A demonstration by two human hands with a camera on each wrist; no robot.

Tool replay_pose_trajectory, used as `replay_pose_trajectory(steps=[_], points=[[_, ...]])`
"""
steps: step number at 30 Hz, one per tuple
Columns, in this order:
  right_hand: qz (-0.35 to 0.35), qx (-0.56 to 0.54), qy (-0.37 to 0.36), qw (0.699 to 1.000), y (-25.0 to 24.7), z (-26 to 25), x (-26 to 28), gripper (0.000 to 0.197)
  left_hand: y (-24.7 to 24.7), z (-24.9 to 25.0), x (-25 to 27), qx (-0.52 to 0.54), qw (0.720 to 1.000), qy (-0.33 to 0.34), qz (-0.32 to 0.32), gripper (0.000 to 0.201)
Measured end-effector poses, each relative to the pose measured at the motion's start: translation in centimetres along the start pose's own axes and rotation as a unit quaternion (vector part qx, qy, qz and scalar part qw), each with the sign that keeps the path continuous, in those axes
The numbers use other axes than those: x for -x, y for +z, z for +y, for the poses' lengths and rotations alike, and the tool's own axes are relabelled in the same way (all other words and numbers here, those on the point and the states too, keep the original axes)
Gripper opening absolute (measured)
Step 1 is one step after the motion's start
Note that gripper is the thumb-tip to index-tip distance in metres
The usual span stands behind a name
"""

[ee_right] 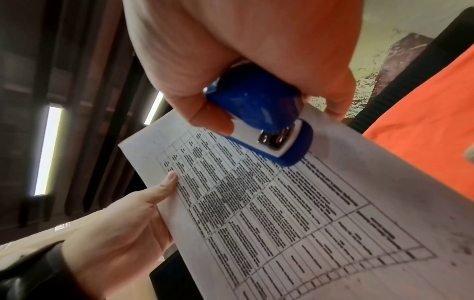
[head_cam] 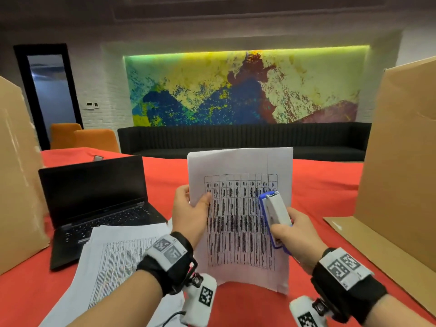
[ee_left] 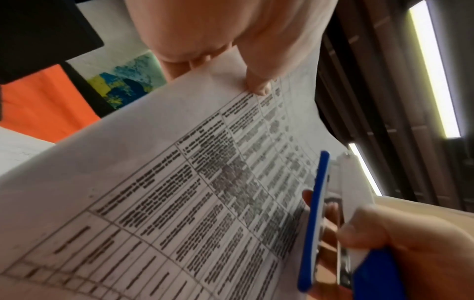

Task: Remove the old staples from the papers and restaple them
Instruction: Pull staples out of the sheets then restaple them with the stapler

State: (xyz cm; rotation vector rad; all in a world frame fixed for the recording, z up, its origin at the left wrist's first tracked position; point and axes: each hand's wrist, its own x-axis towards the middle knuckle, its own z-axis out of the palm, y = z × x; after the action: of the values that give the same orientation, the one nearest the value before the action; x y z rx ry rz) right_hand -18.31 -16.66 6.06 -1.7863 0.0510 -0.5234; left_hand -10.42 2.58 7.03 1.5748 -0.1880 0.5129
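Here left hand (head_cam: 188, 215) pinches papers (head_cam: 243, 208) (upright); right hand (head_cam: 299, 237) grips stapler (head_cam: 274, 215).

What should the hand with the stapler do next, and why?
Probably slide the stapler up to a top corner of the papers. The right hand holds it against the middle of the sheet's right side, while the left hand pinches the left edge.

Cardboard boxes (head_cam: 401, 147) wall both sides, laptop (head_cam: 99, 204) and paper stack (head_cam: 113, 256) crowd left; red tabletop (head_cam: 318, 185) open ahead.

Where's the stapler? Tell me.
In the head view, the stapler is right of centre, gripped by the right hand against the held paper.
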Motion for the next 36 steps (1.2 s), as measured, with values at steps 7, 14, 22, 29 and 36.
replay_pose_trajectory(steps=[7,14,22,29,36], points=[[-0.027,0.026,-0.002,0.999,0.3,-0.3,0.3,0.018,0.6,0.0,0.9,-0.045,0.998,0.003,-0.054,0.019],[-0.034,0.047,-0.006,0.998,0.0,0.5,0.3,0.009,0.5,0.0,0.7,-0.036,0.998,-0.006,-0.045,0.016],[0.103,0.189,-0.035,0.976,-1.4,1.9,-2.9,0.030,0.6,0.4,0.5,-0.022,0.997,-0.016,-0.071,0.021],[0.190,-0.050,-0.296,0.935,-1.7,-8.1,-7.0,0.035,0.3,0.5,0.2,-0.005,0.997,-0.038,-0.072,0.023],[0.142,0.037,-0.327,0.934,1.6,-9.6,-7.9,0.033,0.2,1.3,0.6,-0.027,0.995,0.012,-0.092,0.024]])
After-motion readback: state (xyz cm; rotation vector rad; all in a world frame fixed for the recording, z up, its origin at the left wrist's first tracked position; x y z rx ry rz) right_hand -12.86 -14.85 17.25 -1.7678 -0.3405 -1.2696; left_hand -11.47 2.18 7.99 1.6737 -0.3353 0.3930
